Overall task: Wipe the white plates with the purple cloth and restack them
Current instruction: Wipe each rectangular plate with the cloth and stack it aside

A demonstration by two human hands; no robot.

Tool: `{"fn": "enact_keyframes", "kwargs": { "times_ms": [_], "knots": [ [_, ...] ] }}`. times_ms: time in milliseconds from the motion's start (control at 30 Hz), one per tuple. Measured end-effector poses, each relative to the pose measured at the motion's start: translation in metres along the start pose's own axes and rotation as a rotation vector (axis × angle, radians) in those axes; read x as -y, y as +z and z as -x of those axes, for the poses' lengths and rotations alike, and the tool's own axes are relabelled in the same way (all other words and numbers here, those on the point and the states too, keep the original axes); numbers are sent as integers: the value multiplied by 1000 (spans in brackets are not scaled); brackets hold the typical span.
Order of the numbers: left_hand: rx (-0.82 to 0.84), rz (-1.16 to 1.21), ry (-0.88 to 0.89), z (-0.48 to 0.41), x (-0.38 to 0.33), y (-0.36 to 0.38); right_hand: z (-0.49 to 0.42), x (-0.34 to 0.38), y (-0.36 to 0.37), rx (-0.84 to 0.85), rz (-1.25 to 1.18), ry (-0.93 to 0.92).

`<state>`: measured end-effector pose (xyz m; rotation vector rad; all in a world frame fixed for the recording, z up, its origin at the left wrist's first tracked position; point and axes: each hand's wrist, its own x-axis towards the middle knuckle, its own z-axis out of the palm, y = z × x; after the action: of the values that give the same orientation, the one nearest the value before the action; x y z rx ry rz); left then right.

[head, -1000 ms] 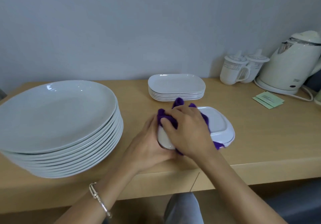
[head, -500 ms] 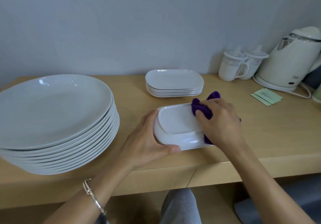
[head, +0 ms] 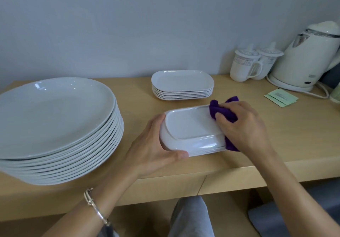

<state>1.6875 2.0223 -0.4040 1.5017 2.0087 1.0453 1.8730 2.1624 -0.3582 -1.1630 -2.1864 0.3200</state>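
A white rectangular plate (head: 191,126) lies near the front edge of the wooden desk (head: 294,130). It seems to lie underside up, with a raised foot showing, though the glare on its near rim makes that hard to confirm. The left hand (head: 152,150) grips its left end, the thumb curled along the near rim and the fingers wrapped round the far side. The right hand (head: 244,126) is closed round a bunched purple cloth (head: 220,111), fingers curled over it and pressing it onto the right end of the plate; folds of cloth stick out above the knuckles and below the palm.

Just behind, apart from the held plate, stands a stack of rectangular plates (head: 182,82), right way up and neatly aligned. At the left is a tall stack of round plates (head: 51,113), much larger and slightly fanned towards the front.

At the back right two lidded mugs (head: 244,65) with a grey patterned band stand touching, beside a white kettle (head: 309,60) on its base. A dark mark and small print low on the kettle are too small to read. Two green sachets (head: 281,97) lie overlapping in front of it; their printed lines are likewise illegible. A silver bracelet (head: 93,205) circles the left wrist
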Motion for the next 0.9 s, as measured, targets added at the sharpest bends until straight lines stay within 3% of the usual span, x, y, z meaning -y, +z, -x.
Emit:
{"fn": "enact_keyframes", "kwargs": {
  "times_ms": [133,267,367,633,767,900],
  "knots": [
    [-4,-1,-24,-4,-4,0,11,33,20,-22,0,-144],
    [-11,111,47,-7,-4,6,34,79,40,66,-78,-318],
    [7,98,62,-9,1,4,33,69,36,78,-122,-305],
    [-10,9,-24,1,-6,-1,0,-1,0,0,-49,12],
    [-9,-3,-47,0,-7,-1,-16,29,19,103,67,-80],
    [4,61,-6,-2,-6,-1,-20,78,44,250,3,-269]
  ]
}}
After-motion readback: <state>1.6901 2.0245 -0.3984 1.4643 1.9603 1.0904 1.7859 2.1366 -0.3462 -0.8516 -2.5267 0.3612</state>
